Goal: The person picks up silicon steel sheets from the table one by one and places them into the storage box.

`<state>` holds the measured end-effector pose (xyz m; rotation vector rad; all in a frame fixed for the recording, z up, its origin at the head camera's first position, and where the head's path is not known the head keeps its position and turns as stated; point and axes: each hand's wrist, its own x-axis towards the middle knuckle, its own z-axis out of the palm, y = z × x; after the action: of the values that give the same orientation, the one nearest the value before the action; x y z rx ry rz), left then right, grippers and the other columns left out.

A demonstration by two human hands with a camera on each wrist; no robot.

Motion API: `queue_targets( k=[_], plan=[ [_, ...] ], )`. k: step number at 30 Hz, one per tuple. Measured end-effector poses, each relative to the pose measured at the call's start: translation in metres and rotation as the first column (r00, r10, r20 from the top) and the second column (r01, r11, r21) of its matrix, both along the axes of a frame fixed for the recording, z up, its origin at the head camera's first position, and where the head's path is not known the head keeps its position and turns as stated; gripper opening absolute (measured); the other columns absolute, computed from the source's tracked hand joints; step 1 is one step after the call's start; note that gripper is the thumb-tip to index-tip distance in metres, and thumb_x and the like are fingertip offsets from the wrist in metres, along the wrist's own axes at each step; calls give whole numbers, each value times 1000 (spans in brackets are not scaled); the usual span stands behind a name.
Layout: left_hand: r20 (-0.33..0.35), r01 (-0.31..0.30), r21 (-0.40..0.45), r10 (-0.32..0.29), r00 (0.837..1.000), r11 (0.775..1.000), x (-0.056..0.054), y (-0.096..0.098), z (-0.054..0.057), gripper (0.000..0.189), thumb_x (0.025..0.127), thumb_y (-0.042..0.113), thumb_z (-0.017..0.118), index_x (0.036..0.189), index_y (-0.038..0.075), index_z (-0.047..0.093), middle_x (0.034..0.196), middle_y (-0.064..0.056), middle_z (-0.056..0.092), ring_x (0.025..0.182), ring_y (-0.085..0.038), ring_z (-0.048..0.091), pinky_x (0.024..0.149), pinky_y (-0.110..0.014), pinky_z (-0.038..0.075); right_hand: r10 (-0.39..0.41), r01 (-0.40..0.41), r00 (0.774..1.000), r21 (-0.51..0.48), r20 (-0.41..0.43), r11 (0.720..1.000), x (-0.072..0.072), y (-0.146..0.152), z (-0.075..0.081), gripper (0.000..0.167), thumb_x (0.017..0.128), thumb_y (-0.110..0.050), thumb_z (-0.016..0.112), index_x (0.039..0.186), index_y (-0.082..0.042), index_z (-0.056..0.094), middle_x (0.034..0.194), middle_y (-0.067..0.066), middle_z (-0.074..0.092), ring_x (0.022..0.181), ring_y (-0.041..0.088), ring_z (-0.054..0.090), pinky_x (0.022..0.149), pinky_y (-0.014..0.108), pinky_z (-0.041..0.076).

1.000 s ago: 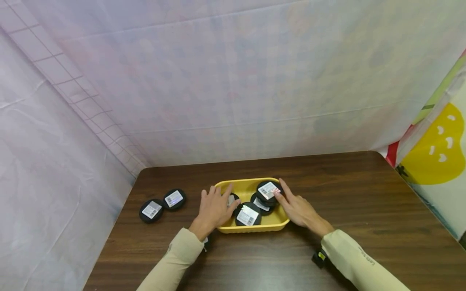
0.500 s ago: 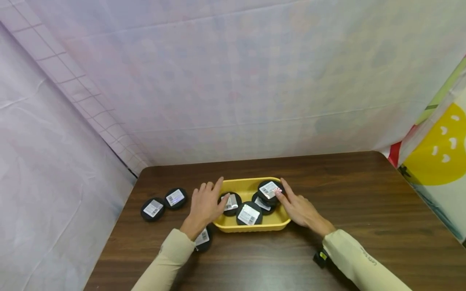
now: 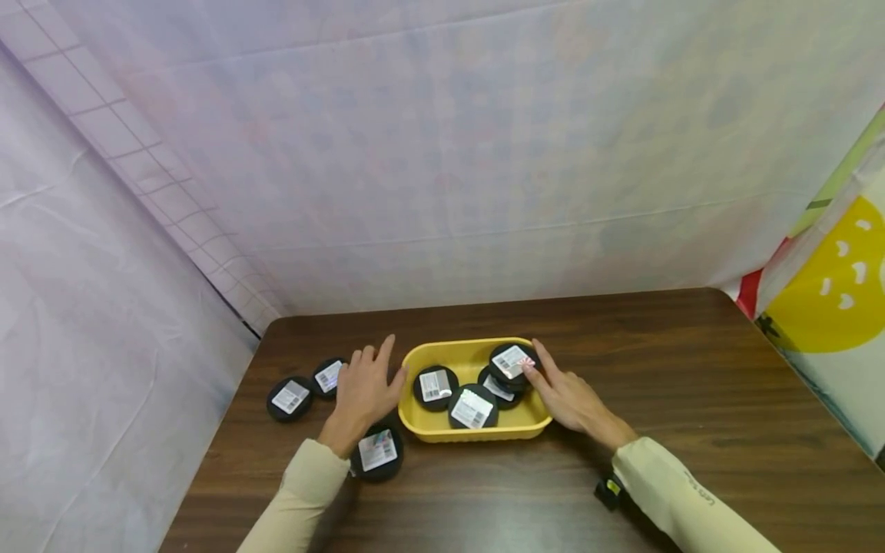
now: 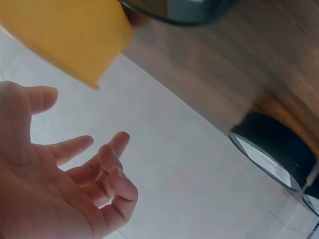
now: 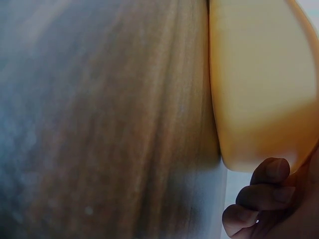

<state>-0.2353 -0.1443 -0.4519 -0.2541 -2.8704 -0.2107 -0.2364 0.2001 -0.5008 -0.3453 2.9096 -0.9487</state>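
Observation:
In the head view a yellow plastic basket (image 3: 477, 435) stands on the table, holding several flat round black discs with white barcode labels, such as the front one (image 3: 473, 406). My right hand (image 3: 570, 395) grips the basket's right end, thumb over the rim by the topmost disc (image 3: 512, 362), fingers along the outer wall. The right wrist view shows those fingers curled against the basket (image 5: 264, 89). My left hand (image 3: 365, 395) hovers left of the basket, holding nothing, its fingers loosely spread in the left wrist view. Beneath its wrist lies another black disc (image 3: 377, 453).
Two more labelled discs lie at the left of the table, one farther out (image 3: 290, 399) and one partly behind my left hand (image 3: 330, 377). The brown wooden table (image 3: 691, 384) ends at a pale hanging cloth (image 3: 442, 192) at the back.
My left hand has moved left, out of the basket, uncovering the leftmost disc inside and the disc on the table under the wrist. The right hand stays in place.

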Motion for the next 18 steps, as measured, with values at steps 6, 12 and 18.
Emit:
queue_targets(
  k=[6,12,18],
  plan=[
    [-41,-45,22,46,998,999,0,-19,1,59,98,41,55,148,12,46,117,-22,62,107,-41,58,84,-57,48,-2,2,1000,3,3,1000,0,0,1,71,105,-57,27,160,-14,12,114,36,63,89,37,66,82,57,49],
    [5,-101,32,101,995,994,2,-40,-1,60,96,39,57,148,11,44,121,-24,60,109,-43,56,82,-59,47,4,-4,1000,1,6,1000,0,0,1,72,105,-57,27,160,-14,12,117,37,62,91,38,66,83,57,48],
    [68,-167,89,161,985,982,2,-64,1,63,95,36,58,149,8,41,125,-29,56,114,-47,52,84,-62,45,4,-4,1000,1,8,1000,0,0,1,72,104,-57,27,160,-14,12,113,36,63,86,35,66,81,57,49]
  ],
)
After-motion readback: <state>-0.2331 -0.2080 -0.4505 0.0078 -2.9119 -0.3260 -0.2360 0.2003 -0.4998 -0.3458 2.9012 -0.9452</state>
